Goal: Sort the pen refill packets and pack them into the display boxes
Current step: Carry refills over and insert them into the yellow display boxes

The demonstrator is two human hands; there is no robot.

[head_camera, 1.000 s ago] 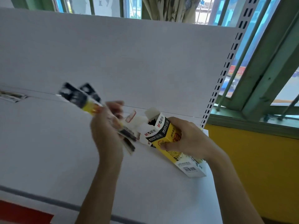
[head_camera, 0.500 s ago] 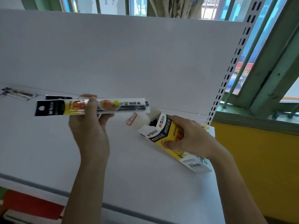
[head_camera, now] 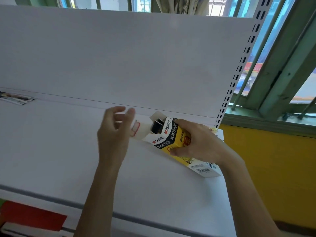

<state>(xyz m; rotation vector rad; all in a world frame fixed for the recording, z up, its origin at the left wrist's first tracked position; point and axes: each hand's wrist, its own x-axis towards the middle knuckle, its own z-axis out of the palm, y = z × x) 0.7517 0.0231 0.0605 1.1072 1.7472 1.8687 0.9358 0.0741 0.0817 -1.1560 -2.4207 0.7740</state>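
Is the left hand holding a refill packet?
No, the left hand is empty, its fingers loosely curled beside the open end of the box, which the right hand grips.

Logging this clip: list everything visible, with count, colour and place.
Yellow, black and white cardboard display box: one, lying on the shelf at right, flap open.
Packed refill packets: count unclear, dark, at the box's open end.
Loose refill packets: at least two, black and white, far left of the shelf.
White metal shelf: one, under the hands.
White back panel: one, behind the shelf.
Green window frame: one, upper right.
Yellow wall: one, below the window.
Left hand: empty, fingers loose, beside the box flap.
Right hand: grips the box.
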